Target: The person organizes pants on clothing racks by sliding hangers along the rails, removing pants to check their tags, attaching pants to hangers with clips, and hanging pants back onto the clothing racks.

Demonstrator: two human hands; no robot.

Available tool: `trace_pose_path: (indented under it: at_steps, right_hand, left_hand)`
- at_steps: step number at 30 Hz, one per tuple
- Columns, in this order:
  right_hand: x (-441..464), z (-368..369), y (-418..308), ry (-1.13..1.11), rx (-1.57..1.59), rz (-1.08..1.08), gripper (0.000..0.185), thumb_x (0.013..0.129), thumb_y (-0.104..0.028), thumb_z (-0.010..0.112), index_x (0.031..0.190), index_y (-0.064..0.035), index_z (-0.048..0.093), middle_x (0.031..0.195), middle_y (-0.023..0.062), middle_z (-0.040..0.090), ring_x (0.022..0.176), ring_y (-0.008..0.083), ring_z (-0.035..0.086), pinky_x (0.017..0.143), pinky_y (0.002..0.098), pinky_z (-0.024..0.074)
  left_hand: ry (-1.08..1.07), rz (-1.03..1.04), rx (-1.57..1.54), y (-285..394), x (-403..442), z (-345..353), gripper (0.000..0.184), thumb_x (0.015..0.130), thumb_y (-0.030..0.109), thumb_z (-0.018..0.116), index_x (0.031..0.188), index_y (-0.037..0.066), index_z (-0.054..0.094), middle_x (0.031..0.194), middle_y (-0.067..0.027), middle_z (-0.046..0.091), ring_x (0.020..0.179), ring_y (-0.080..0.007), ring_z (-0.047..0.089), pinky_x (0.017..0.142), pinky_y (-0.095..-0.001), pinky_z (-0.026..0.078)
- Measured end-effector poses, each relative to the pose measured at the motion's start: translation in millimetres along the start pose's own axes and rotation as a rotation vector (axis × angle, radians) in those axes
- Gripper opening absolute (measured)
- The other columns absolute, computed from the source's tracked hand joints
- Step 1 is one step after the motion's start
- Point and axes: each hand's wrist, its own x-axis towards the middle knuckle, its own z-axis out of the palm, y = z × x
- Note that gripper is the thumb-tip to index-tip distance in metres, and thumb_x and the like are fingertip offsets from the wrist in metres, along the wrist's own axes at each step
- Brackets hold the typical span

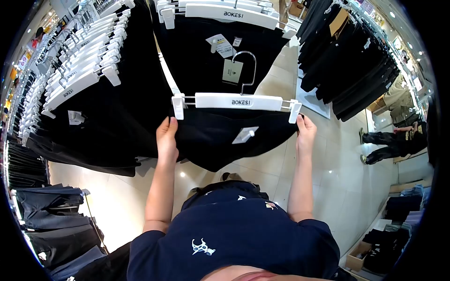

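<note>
In front of me a black garment (206, 136) hangs from a white clip hanger (238, 102) marked BOKESI. Trousers or skirt, I cannot tell which. My left hand (167, 136) pinches its top edge just below the left clip. At the opposite end, my right hand (306, 132) grips the corner beside the right clip. A white tag (245, 135) is fixed to the cloth. The hanger's metal hook stands upright, overlapping more black garments (192, 56) behind it, which carry a paper price tag (232, 71).
On the left, a rack holds several white hangers (77, 84) with black clothes. Another rack of dark garments (349, 61) stands right. Folded dark jeans (51, 210) lie lower left. A person (393, 140) is at the far right, near a cardboard box (358, 255) of clothing.
</note>
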Motion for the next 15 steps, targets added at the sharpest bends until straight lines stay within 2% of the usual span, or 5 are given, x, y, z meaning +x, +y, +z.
trace_pose_path:
  at_steps: [2,7,13,15]
  right_hand:
    - [10,4,-4,-0.031,-0.047,-0.035,0.024,0.088,-0.013,0.057,0.102,0.0061,0.061,0.090,0.0037,0.063,0.082,0.0086,0.056,0.078,0.0216,0.0416]
    - [29,16,-14,-0.130,0.166,-0.041,0.029,0.088,-0.013,0.058,0.109,0.0060,0.058,0.093,0.0065,0.063,0.082,0.0097,0.058,0.074,0.0212,0.0452]
    - [29,35,-28,-0.128,0.186,-0.074,0.028,0.086,-0.011,0.059,0.108,0.0067,0.058,0.090,0.0045,0.062,0.080,0.0084,0.056,0.072,0.0192,0.0433]
    - [20,38,-31,-0.079,0.102,-0.028,0.030,0.085,-0.013,0.060,0.107,0.0083,0.058,0.092,0.0058,0.061,0.082,0.0104,0.055,0.076,0.0219,0.0428]
  left_hand:
    - [-0.067,0.115,0.078,10,13,-5,0.026,0.093,0.020,0.050,0.100,-0.002,0.059,0.088,-0.0012,0.061,0.077,-0.0060,0.051,0.074,-0.0197,0.040]
    - [-0.092,0.359,0.162,42,33,1,0.026,0.090,0.021,0.055,0.099,-0.002,0.061,0.084,0.0021,0.060,0.076,-0.0032,0.048,0.073,-0.0169,0.037]
    - [-0.073,0.424,0.081,60,26,6,0.020,0.091,0.018,0.054,0.093,-0.001,0.060,0.078,0.0033,0.058,0.070,-0.0015,0.045,0.065,-0.0173,0.038]
    - [0.021,0.429,0.135,54,15,-5,0.016,0.090,0.017,0.056,0.086,0.001,0.057,0.076,0.0041,0.055,0.069,-0.0014,0.042,0.060,-0.0165,0.035]
